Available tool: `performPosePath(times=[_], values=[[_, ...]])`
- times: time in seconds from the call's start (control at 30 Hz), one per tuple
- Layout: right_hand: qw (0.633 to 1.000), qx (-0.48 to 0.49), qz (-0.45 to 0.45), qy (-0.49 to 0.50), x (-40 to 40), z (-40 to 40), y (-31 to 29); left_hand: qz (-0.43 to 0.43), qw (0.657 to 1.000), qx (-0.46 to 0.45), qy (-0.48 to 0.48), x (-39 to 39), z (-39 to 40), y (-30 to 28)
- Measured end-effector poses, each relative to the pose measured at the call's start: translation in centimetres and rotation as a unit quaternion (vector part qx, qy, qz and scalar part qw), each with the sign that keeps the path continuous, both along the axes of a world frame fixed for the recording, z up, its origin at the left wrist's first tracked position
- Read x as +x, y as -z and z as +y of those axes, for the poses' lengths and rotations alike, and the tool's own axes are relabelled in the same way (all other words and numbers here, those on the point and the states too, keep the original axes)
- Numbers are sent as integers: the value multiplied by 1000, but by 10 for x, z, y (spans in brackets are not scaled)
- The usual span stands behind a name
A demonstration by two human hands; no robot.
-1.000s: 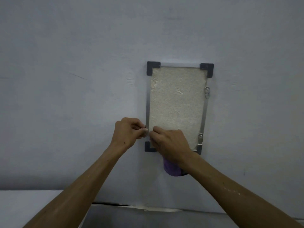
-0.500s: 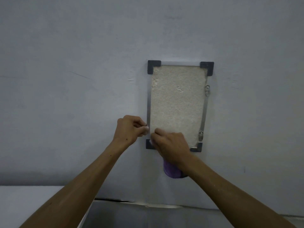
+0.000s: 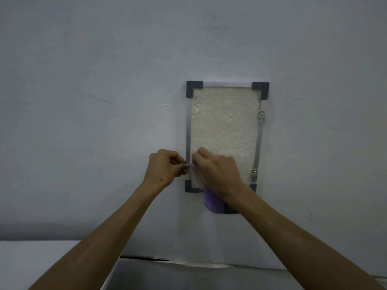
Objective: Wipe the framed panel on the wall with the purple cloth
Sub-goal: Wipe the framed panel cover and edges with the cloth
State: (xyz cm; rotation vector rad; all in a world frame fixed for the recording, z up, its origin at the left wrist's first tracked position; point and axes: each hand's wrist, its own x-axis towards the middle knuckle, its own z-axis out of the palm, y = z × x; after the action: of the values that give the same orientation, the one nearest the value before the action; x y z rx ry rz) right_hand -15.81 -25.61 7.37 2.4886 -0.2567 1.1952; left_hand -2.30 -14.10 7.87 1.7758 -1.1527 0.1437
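Observation:
The framed panel (image 3: 224, 122) hangs on the wall, a rough cream surface in a thin metal frame with dark corner caps. My right hand (image 3: 217, 174) grips the purple cloth (image 3: 213, 203) and presses it on the panel's lower left part; most of the cloth is hidden, one fold hangs below my wrist. My left hand (image 3: 165, 169) sits just left of the frame, fingers curled, pinching at the left frame edge or a cloth corner; which one is unclear.
A plain grey-white wall (image 3: 94, 101) surrounds the panel. Two metal clips (image 3: 261, 118) sit on the frame's right side. A white ledge (image 3: 41, 260) runs along the bottom left, and a grey surface (image 3: 188, 277) lies beneath my arms.
My right hand has slid slightly up the panel's lower left part with the cloth. My left hand has stayed at the left frame edge.

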Motion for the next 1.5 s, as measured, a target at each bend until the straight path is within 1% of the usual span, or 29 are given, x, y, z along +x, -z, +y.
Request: performPosePath(times=[0.07, 0.13, 0.2, 0.3, 0.33, 0.4, 0.47, 0.5, 0.53, 0.63, 0.67, 0.7, 0.77, 0.8, 0.83, 0.9, 0.93, 0.97, 1.0, 1.07, 1.1, 1.13, 1.2, 1.23, 1.27, 1.37, 1.4, 1.47, 1.5], values=[[996, 5, -83, 10, 3, -2, -29, 6, 1000, 15, -3, 1, -1, -1], [992, 27, -122, 7, 4, -2, -38, 6, 1000, 25, -7, 2, -1, -4], [994, 38, -100, -4, 2, 2, -25, 2, 1000, 5, -11, 2, -1, -11], [999, 39, -8, -20, -1, 5, 4, 4, 997, -80, -10, 1, -1, -27], [999, 40, -11, -19, -1, 3, 4, 7, 995, -104, -8, 1, -2, -35], [995, 59, -78, 11, -2, -3, -6, 6, 991, -135, -4, 1, -6, -48], [977, 99, -185, 36, -2, -4, -15, -11, 988, -151, -9, 0, -11, -57], [970, 112, -213, 37, 0, -2, -12, -22, 988, -154, -13, -1, -14, -59], [971, 114, -209, 33, 4, 2, -6, -27, 987, -156, -16, -1, -15, -61], [990, 69, -122, 13, 11, 11, 18, -35, 987, -156, -9, 2, -18, -58], [989, 77, -126, 16, 10, 7, 19, -40, 987, -156, -7, 3, -18, -57], [983, 100, -154, 26, 9, 3, 17, -46, 987, -155, -8, 4, -18, -57], [955, 165, -246, 36, 7, 1, 11, -58, 987, -151, -11, 4, -18, -58], [943, 185, -273, 31, 8, 3, 11, -59, 987, -149, -10, 5, -18, -59], [944, 185, -271, 30, 12, 8, 13, -56, 988, -147, -9, 5, -18, -59], [968, 128, -211, 39, 23, 18, 21, -45, 988, -146, -2, 6, -18, -60], [974, 112, -191, 38, 25, 19, 22, -45, 989, -143, 1, 7, -18, -60], [973, 122, -194, 41, 23, 16, 19, -45, 989, -141, 3, 8, -17, -60], [963, 146, -220, 47, 19, 12, 16, -44, 989, -141, 5, 8, -17, -60], [928, 201, -307, 56, 10, 7, 12, -39, 989, -142, 5, 8, -17, -60], [919, 215, -326, 56, 10, 8, 12, -40, 989, -142, 4, 7, -17, -60], [925, 207, -313, 57, 12, 12, 15, -41, 989, -141, 2, 6, -17, -61], [959, 151, -229, 65, 20, 21, 24, -39, 990, -138, 0, 6, -16, -62], [968, 137, -199, 63, 20, 21, 25, -36, 990, -136, 2, 6, -16, -62], [967, 149, -198, 63, 18, 18, 23, -35, 991, -133, 5, 6, -15, -61], [925, 234, -298, 43, 13, 14, 15, -45, 992, -122, 0, 5, -13, -57], [926, 231, -296, 46, 15, 17, 15, -47, 992, -118, -3, 4, -13, -57], [959, 166, -222, 50, 18, 21, 19, -48, 993, -111, -4, 3, -13, -57], [970, 139, -193, 49, 17, 19, 19, -51, 993, -108, -4, 3, -12, -57]])
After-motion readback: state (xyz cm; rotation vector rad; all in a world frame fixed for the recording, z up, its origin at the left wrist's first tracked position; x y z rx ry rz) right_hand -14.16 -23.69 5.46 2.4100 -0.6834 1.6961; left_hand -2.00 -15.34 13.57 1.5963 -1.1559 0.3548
